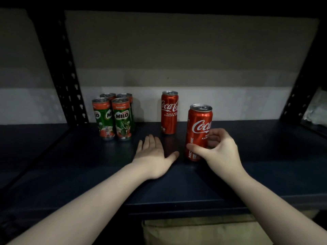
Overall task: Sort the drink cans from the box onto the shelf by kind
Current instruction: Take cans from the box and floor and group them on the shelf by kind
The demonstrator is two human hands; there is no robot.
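Dark metal shelf [265, 147]: four Milo cans [113, 119] far left, Coca-Cola can [169, 113] centre. Right hand [218, 149] grips second Coca-Cola can [198, 131], near right. Left hand [153, 152] flat, fingers straight. Best slide it upright beside first.

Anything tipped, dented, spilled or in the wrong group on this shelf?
Nothing stands out. Four Milo cans stand upright together; one Coca-Cola can stands apart, and the right hand holds a second Coca-Cola can upright nearby.
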